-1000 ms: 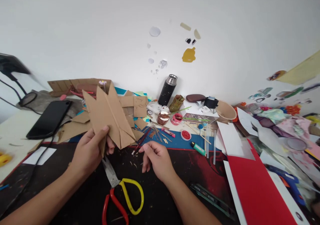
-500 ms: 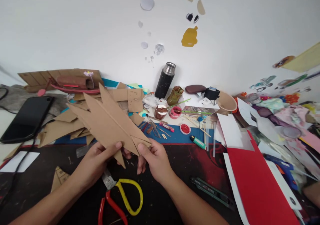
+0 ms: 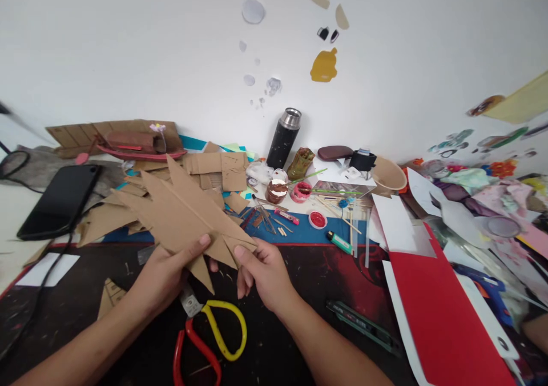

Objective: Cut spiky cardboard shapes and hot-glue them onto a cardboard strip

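Note:
A brown cardboard cutout point(image 3: 184, 209) with several pointed spikes is held up between both hands over the dark mat. My left hand point(image 3: 171, 274) pinches its lower left edge, thumb on top and fingers beneath. At the lower right end, my right hand point(image 3: 261, 272) grips a pointed tip between thumb and fingers. Scissors point(image 3: 209, 329) with one red and one yellow handle lie just below the hands; their blades are partly hidden behind my left hand. A small cardboard scrap point(image 3: 110, 296) rests left of my left forearm.
Cardboard pieces point(image 3: 103, 220) pile up at the left beside a black phone point(image 3: 60, 200). Behind stand a black thermos point(image 3: 283, 140) and paint jars point(image 3: 277, 192). A green utility knife point(image 3: 362, 326) and a red sheet point(image 3: 449, 312) lie at the right.
The view has shifted slightly, so the left-side things appear further right. The cardboard cutout sits slightly lower and tilts a little differently, still in both hands.

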The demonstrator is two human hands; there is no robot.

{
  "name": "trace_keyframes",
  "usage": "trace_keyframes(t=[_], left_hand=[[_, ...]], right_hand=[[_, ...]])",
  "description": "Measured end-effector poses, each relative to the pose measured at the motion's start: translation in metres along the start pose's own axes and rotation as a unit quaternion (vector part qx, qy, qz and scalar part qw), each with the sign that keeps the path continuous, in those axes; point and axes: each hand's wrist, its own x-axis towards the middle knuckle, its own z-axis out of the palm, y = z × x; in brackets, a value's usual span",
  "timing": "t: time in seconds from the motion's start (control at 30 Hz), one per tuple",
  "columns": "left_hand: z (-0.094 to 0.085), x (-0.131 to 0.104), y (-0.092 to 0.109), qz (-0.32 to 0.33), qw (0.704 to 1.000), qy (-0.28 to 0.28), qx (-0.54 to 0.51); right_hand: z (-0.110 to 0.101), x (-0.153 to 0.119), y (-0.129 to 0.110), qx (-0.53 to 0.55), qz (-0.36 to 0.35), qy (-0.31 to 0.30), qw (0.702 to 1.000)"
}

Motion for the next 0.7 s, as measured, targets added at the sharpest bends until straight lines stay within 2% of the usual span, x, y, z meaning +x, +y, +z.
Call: trace_keyframes(t=[0.4,0.57,0.7], left_hand=[[0.0054,-0.001,0.0024,0.009,1.0,0.017,-0.008],[0.0051,-0.0009,-0.0015,-0.018,0.998,0.05,-0.02],[0.0091,-0.0014,-0.0004,-0.027,0.997,0.053,-0.038]], right_hand=[[0.0036,0.0004,0.0002,0.002,-0.004,0.0,1.0],[0.0041,0.0002,0.0009,-0.001,-0.002,0.009,1.0],[0.0038,0.0003,0.0017,0.007,0.001,0.008,1.0]])
